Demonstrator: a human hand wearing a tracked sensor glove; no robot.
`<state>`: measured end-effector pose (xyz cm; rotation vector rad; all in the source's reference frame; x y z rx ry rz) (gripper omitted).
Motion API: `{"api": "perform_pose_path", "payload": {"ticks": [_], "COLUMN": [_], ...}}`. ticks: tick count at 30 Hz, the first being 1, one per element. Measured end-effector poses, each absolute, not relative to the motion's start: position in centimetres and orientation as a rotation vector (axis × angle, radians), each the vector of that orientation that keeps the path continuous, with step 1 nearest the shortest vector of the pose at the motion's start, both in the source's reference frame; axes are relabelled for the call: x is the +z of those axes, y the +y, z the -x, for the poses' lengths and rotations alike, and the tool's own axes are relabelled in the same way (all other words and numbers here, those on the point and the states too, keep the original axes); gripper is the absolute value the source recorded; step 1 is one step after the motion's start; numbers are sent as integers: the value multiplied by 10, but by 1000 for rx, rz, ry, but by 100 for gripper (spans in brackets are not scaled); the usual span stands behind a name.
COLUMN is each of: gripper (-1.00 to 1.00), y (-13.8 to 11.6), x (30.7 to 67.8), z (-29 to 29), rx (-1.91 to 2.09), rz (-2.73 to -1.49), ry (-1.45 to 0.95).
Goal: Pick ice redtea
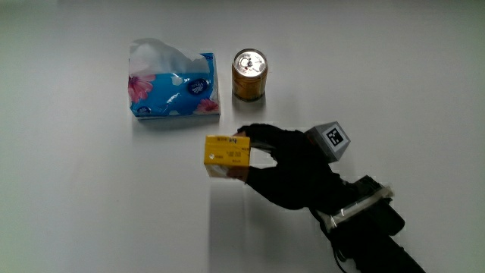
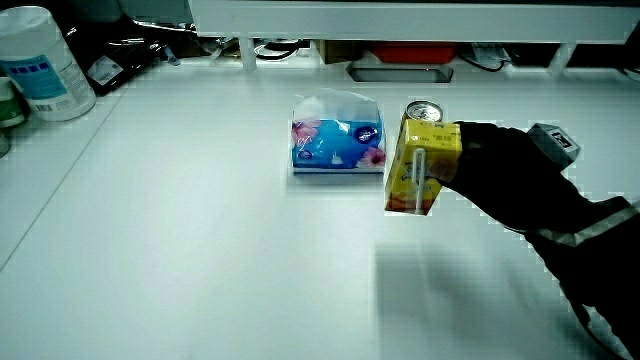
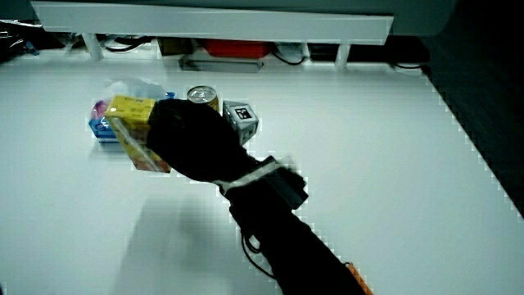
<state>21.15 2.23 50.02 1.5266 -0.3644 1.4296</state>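
Observation:
A yellow drink carton, the ice red tea (image 1: 226,155), is held off the table by the hand (image 1: 267,157), whose fingers are shut around it. In both side views the carton (image 2: 420,167) (image 3: 135,133) hangs above the table, tilted, with a straw on its face. The hand (image 2: 480,160) (image 3: 176,131) holds it nearer to the person than the gold can and the tissue pack. A patterned cube (image 1: 331,139) sits on the back of the glove.
A blue flowered tissue pack (image 1: 173,87) lies beside a gold can (image 1: 249,73). In a side view a white tub with a blue label (image 2: 40,62) stands at the table's edge. A low partition (image 2: 400,20) runs along the table's far edge.

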Motion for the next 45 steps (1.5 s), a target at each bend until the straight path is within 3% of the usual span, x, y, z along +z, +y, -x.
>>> {"api": "perform_pose_path", "payload": {"ticks": [22,38,45], "gripper": [0,0,25], "y": [40,44,42], "x": [531,535,533], "z": [-128,-115,-120], "rx": [1435,1491,1656], "rz": [-1388,-1376,-1418], "ry": [-491,-497,-457]}}
